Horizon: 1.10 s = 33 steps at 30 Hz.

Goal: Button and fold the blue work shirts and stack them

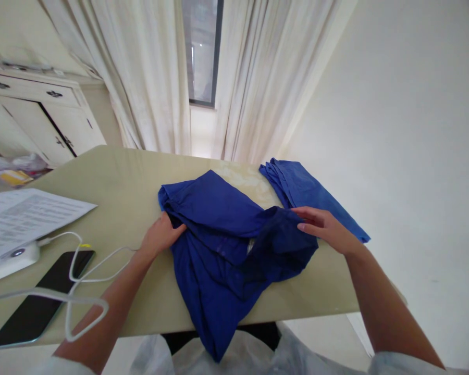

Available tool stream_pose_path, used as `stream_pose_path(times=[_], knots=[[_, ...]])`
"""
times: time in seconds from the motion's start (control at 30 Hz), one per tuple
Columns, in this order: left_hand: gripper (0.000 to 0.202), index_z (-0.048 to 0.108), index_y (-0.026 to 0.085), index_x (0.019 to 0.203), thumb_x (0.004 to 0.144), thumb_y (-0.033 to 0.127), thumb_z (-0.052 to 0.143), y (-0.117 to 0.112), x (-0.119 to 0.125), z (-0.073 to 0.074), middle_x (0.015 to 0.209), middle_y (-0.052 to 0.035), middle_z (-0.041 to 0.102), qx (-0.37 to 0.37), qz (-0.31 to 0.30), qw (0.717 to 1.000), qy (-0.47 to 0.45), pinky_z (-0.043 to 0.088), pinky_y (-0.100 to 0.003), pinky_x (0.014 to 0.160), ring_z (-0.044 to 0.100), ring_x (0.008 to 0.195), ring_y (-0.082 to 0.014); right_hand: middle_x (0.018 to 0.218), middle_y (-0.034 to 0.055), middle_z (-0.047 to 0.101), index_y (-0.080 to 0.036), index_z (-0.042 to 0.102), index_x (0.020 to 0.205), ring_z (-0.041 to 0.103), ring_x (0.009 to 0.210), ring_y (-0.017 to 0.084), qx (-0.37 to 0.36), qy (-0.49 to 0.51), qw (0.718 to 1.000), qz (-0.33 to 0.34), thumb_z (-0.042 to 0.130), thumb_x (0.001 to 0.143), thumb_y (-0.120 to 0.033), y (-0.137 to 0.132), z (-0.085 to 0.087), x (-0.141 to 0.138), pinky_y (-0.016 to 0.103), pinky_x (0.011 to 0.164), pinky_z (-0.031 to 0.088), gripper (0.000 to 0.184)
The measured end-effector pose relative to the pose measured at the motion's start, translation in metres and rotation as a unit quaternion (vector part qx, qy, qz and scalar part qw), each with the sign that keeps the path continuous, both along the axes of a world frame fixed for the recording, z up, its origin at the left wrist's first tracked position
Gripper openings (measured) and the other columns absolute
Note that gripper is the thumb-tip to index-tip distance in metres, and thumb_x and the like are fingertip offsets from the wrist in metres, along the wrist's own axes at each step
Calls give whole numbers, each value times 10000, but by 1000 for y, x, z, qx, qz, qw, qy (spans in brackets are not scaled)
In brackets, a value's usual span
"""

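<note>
A crumpled blue garment [219, 245] lies on the beige table [133, 177], with one end hanging over the near edge. My left hand [160, 237] rests on its left side, fingers curled round a fold of the cloth. My right hand [322, 226] lies on its right side, fingers stretched flat and pressing the fabric. A second blue cloth [305, 190], folded flat, sits just beyond my right hand near the table's right edge.
A black phone [42, 299] lies at the near left with a white cable [78, 291] looped over it. Printed papers [23, 216] and a white device [11, 258] sit further left. White drawers, curtains and a window stand behind the table.
</note>
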<state>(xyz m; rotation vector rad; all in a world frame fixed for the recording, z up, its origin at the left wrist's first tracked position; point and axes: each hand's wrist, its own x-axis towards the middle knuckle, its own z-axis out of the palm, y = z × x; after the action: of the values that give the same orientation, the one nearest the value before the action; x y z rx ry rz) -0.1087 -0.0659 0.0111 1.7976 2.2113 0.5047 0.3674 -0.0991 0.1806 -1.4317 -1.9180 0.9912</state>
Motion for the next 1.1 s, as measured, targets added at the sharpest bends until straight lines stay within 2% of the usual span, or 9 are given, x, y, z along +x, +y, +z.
stream_pose_path(times=[0.13, 0.27, 0.4, 0.47, 0.57, 0.67, 0.77, 0.93, 1.1], knots=[[754, 485, 42, 1458, 855, 460, 657, 22, 14, 1, 1425, -294, 604, -51, -77, 995, 40, 514, -471, 1068, 644, 1284, -418, 1245, 49, 755, -256, 523, 1562, 703, 1152, 307, -59, -10, 996, 73, 914, 714, -469, 9, -41, -31, 474, 1082, 536, 958], [808, 388, 43, 1573, 818, 209, 621, 82, 18, 20, 1537, -290, 520, -27, -109, 993, 47, 432, -451, 1175, 553, 1410, -391, 1220, 34, 776, -280, 735, 1287, 702, 1137, 309, -14, -36, 987, 155, 713, 930, -425, -16, -91, -103, 500, 1107, 507, 385], [747, 316, -3, 1607, 921, 231, 494, 130, 61, 47, 1576, -305, 487, 27, -147, 988, 31, 366, -519, 1223, 501, 1466, -388, 1678, 100, 430, -311, 314, 1685, 586, 1395, 300, -36, 34, 924, 379, 869, 806, -515, -70, -113, -187, 368, 1134, 493, 1059], [695, 359, 79, 1617, 974, 316, 468, 132, 93, 54, 1597, -204, 520, 29, -256, 966, 13, 365, -422, 1241, 506, 1479, -305, 1683, 88, 426, -342, 287, 1693, 596, 1392, 281, -61, 53, 891, 448, 867, 801, -581, -77, -109, -205, 335, 1133, 492, 1090], [720, 341, 171, 1649, 1019, 502, 445, 110, 122, 57, 1650, -132, 477, 21, -391, 920, 2, 373, -363, 1234, 480, 1506, -268, 1384, 69, 709, -298, 581, 1517, 731, 1139, 224, -41, 103, 945, 308, 739, 929, -600, -51, -100, -188, 317, 987, 574, 679], [955, 306, 114, 1651, 919, 650, 607, 79, 107, 61, 1593, -275, 491, -16, -297, 951, 89, 440, -541, 1152, 511, 1449, -442, 1200, 82, 762, -235, 708, 1279, 738, 995, 213, 56, 102, 992, 47, 702, 962, -535, 0, -104, -138, 367, 918, 592, 437], [669, 524, 96, 1478, 921, 434, 673, 54, 76, 70, 1399, -295, 643, -101, -212, 957, 168, 514, -579, 1023, 638, 1276, -478, 1279, 125, 716, -213, 684, 1275, 723, 1009, 234, 85, 71, 993, -53, 745, 899, -525, 49, -116, -101, 390, 858, 601, 492], [399, 604, 179, 1384, 1000, 244, 514, 1, 104, 104, 1359, -167, 698, -38, -346, 936, -47, 507, -465, 1073, 668, 1263, -328, 1512, 161, 558, -260, 513, 1502, 698, 1091, 247, 1, 140, 984, -113, 703, 874, -658, 115, -110, -113, 399, 878, 601, 767], [828, 224, 239, 1696, 1002, 459, 618, -57, 159, 139, 1646, -193, 459, -200, -566, 717, -355, 565, -382, 1004, 648, 1331, -275, 1371, 162, 642, -213, 400, 1588, 677, 847, 186, 4, 178, 969, -170, 844, 697, -388, 144, -84, -117, 386, 833, 593, 1011]])
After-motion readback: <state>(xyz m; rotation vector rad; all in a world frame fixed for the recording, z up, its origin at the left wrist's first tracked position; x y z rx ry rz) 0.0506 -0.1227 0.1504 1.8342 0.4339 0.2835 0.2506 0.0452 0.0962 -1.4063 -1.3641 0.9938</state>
